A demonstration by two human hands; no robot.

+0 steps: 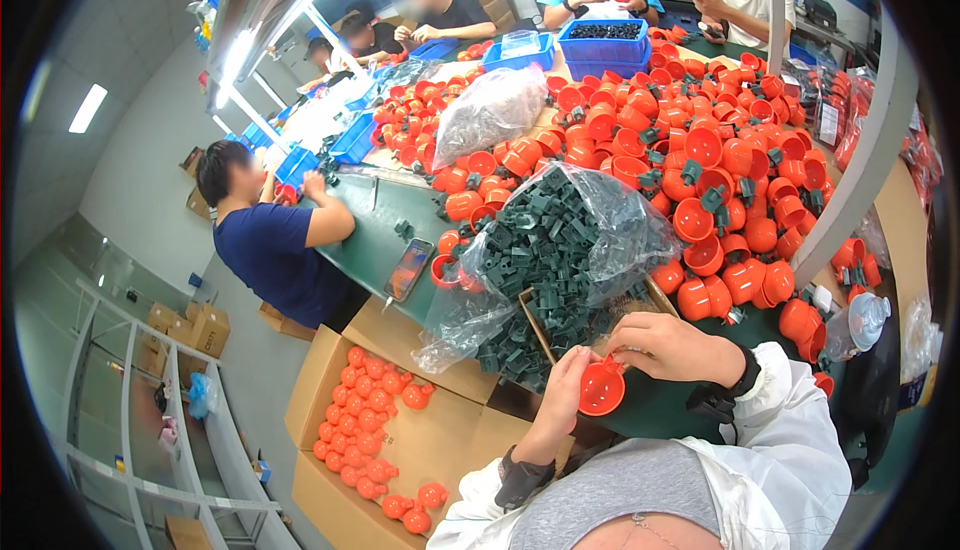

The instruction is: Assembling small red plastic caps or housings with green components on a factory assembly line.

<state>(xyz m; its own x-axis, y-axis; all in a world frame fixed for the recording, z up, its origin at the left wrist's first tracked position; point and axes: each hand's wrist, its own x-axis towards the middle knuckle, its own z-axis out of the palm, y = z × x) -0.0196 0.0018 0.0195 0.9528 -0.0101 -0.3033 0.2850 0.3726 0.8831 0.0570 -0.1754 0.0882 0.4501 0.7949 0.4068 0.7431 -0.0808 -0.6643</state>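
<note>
Nearest the camera is a grey top (610, 490) with white sleeves (795, 430), on the near side of a big clear bag (640, 240). Just in front of that bag, the left hand (563, 395) grips a red cup (602, 391) by its left edge, while the right hand (650, 347) has its fingers closed on the cup's top end. The cup's hollow side faces the camera. Dark green clips (545, 240) fill the bag and spill out toward the hands. To the bag's near left, a cardboard box (450, 450) holds more red cups in rows. Left of the bag, a phone (408, 270) lies on the green tabletop (365, 215). A large heap of red cups (703, 146) spreads to the bag's right and beyond it. Past the bag, a blue bin (605, 50) carries small black parts; farther left, a person in a dark blue shirt (265, 255) leans on the tabletop.
</note>
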